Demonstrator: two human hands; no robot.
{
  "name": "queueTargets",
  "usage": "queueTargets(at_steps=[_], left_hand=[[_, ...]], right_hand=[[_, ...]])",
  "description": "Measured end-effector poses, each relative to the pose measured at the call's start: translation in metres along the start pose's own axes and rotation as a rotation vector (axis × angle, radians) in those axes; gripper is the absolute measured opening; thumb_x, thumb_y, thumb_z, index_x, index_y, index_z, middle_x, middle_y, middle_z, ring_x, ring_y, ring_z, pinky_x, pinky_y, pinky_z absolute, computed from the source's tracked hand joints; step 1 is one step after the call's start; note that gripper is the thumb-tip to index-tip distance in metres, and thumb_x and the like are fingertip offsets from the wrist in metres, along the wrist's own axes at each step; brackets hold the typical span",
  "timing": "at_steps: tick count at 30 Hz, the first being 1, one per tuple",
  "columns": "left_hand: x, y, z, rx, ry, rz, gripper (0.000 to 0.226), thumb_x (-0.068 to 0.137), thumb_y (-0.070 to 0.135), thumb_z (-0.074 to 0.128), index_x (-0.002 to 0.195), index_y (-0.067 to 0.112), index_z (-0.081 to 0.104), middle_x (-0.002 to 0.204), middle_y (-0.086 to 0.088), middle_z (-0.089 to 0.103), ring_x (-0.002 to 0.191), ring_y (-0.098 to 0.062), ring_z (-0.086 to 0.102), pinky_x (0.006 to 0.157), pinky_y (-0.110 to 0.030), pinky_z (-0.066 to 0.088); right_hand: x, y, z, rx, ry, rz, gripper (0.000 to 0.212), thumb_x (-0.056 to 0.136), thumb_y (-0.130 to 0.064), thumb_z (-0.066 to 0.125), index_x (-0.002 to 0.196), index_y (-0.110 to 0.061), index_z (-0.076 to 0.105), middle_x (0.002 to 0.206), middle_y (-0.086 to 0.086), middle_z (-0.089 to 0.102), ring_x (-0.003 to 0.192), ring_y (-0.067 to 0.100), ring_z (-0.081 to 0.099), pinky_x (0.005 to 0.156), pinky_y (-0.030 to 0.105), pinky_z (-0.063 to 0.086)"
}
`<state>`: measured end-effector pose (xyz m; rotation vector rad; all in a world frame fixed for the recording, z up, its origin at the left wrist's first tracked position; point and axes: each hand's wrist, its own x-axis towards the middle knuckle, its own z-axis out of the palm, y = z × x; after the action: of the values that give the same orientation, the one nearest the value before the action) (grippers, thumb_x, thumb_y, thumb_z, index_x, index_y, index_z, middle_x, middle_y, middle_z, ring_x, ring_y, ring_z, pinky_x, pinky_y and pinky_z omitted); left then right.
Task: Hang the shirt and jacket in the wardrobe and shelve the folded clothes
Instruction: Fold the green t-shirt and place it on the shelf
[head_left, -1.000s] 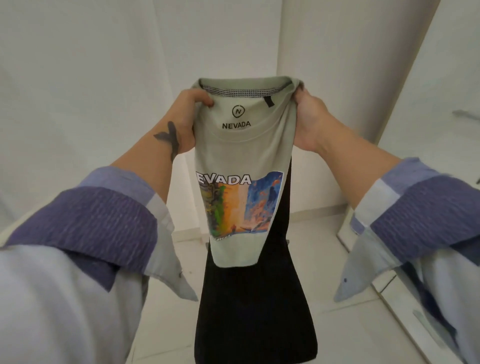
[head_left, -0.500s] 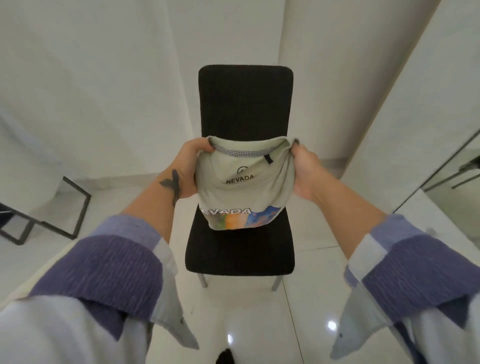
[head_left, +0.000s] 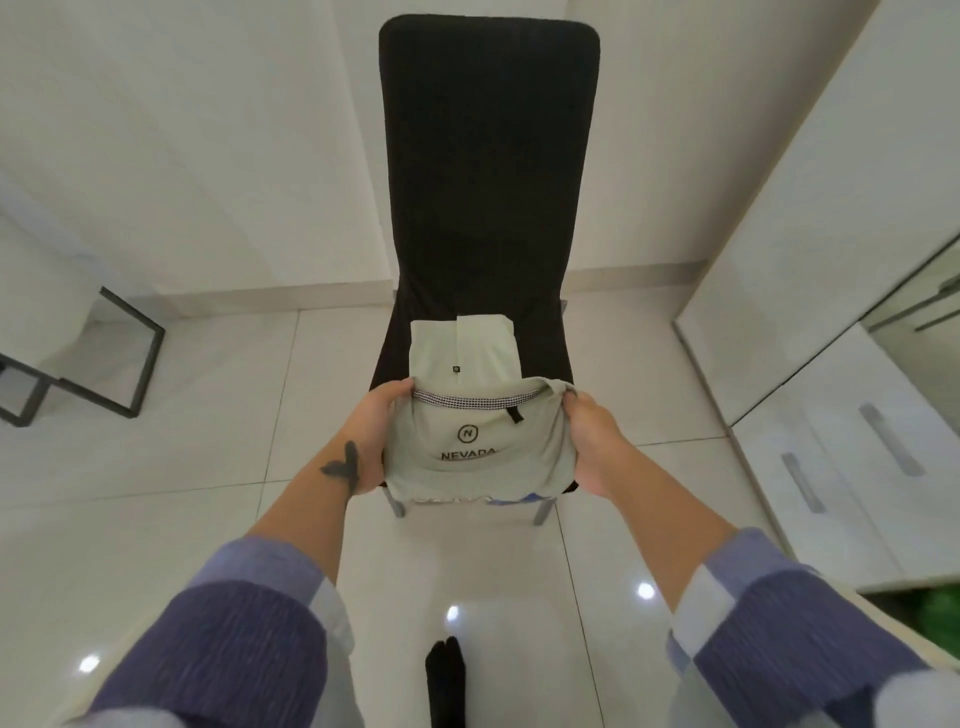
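A pale green T-shirt with "NEVADA" printed inside the collar lies half folded over the seat of a black chair. Its lower half is laid flat on the seat toward the backrest, and the collar end is doubled over at the front. My left hand grips the shirt's left shoulder edge and my right hand grips the right one, both beside the collar. The printed picture peeks out under the front fold.
White drawers with metal handles stand at the right, next to a glossy wardrobe door. A black metal frame sits on the tiled floor at the left. My black-socked foot is below the chair.
The shirt has come down from held up in the air onto the chair seat, its bottom half now folded flat on the seat. My view tilted downward.
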<state>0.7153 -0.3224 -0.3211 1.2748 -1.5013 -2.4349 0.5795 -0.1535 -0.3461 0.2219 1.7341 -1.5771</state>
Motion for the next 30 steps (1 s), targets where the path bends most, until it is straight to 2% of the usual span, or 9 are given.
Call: queueTargets(at_steps=[2, 5, 9, 13, 16, 20, 22, 25, 30], left_hand=[[0.027, 0.010, -0.001, 0.025, 0.080, 0.063, 0.035, 0.096, 0.038, 0.043, 0.108, 0.015, 0.067, 0.095, -0.005, 0.073, 0.092, -0.025, 0.067, 0.076, -0.035, 0.050], [0.075, 0.028, -0.005, 0.046, 0.178, 0.181, 0.026, 0.097, 0.036, 0.047, 0.096, 0.017, 0.064, 0.093, -0.003, 0.071, 0.093, -0.022, 0.066, 0.076, -0.032, 0.051], [0.151, 0.037, -0.012, 0.040, 0.259, 0.235, 0.020, 0.097, 0.033, 0.048, 0.084, 0.019, 0.054, 0.087, 0.000, 0.065, 0.081, -0.015, 0.061, 0.070, -0.028, 0.049], [0.235, 0.030, -0.022, 0.079, 0.348, 0.268, 0.032, 0.095, 0.042, 0.047, 0.112, 0.014, 0.049, 0.105, -0.002, 0.060, 0.094, -0.015, 0.059, 0.080, -0.031, 0.047], [0.288, 0.025, -0.026, 0.140, 0.407, 0.322, 0.033, 0.097, 0.044, 0.041, 0.108, 0.014, 0.046, 0.094, 0.004, 0.055, 0.085, -0.008, 0.053, 0.068, -0.024, 0.040], [0.342, 0.018, -0.029, 0.244, 0.524, 0.371, 0.032, 0.099, 0.045, 0.033, 0.103, 0.015, 0.043, 0.086, 0.008, 0.050, 0.078, -0.004, 0.048, 0.072, -0.026, 0.036], [0.364, 0.014, -0.034, 0.362, 0.608, 0.418, 0.032, 0.099, 0.046, 0.033, 0.102, 0.016, 0.042, 0.083, 0.008, 0.051, 0.076, -0.008, 0.050, 0.073, -0.029, 0.038], [0.394, 0.004, -0.042, 0.576, 0.712, 0.439, 0.034, 0.097, 0.049, 0.034, 0.101, 0.018, 0.045, 0.092, 0.001, 0.057, 0.084, -0.017, 0.054, 0.070, -0.033, 0.038], [0.416, -0.020, -0.051, 0.872, 0.832, 0.498, 0.036, 0.098, 0.044, 0.036, 0.105, 0.012, 0.052, 0.109, -0.004, 0.053, 0.101, -0.020, 0.045, 0.081, -0.028, 0.033]], right_hand=[[0.024, -0.008, 0.008, -0.021, 0.035, -0.033, 0.030, 0.099, -0.025, 0.035, 0.123, -0.014, 0.051, 0.116, 0.008, 0.058, 0.104, 0.024, 0.056, 0.092, 0.038, 0.046], [0.072, -0.022, 0.024, -0.072, 0.072, -0.069, 0.033, 0.099, -0.026, 0.034, 0.123, -0.011, 0.051, 0.119, 0.009, 0.058, 0.106, 0.024, 0.056, 0.089, 0.035, 0.045], [0.144, -0.036, 0.047, -0.181, 0.179, -0.175, 0.020, 0.101, -0.022, 0.029, 0.111, -0.017, 0.047, 0.105, 0.002, 0.052, 0.096, 0.017, 0.050, 0.082, 0.031, 0.039], [0.218, -0.033, 0.063, -0.189, 0.225, -0.236, 0.015, 0.102, -0.019, 0.029, 0.108, -0.020, 0.042, 0.091, -0.005, 0.048, 0.087, 0.013, 0.047, 0.077, 0.028, 0.037], [0.269, -0.028, 0.070, -0.193, 0.258, -0.238, 0.013, 0.102, -0.024, 0.031, 0.112, -0.021, 0.038, 0.089, -0.007, 0.046, 0.079, 0.006, 0.045, 0.071, 0.026, 0.037], [0.328, -0.023, 0.077, -0.244, 0.265, -0.234, 0.024, 0.102, -0.032, 0.033, 0.120, -0.020, 0.042, 0.100, -0.003, 0.051, 0.089, 0.012, 0.050, 0.076, 0.027, 0.037], [0.352, -0.017, 0.080, -0.361, 0.306, -0.284, 0.028, 0.102, -0.035, 0.031, 0.119, -0.018, 0.046, 0.105, 0.000, 0.053, 0.097, 0.016, 0.052, 0.081, 0.032, 0.040], [0.380, -0.002, 0.080, -0.728, 0.436, -0.401, 0.033, 0.102, -0.039, 0.027, 0.115, -0.016, 0.047, 0.097, 0.003, 0.056, 0.093, 0.023, 0.056, 0.082, 0.041, 0.047], [0.403, 0.024, 0.079, -1.005, 0.612, -0.560, 0.028, 0.102, -0.033, 0.032, 0.112, -0.014, 0.050, 0.104, 0.006, 0.059, 0.091, 0.022, 0.058, 0.077, 0.041, 0.050]])
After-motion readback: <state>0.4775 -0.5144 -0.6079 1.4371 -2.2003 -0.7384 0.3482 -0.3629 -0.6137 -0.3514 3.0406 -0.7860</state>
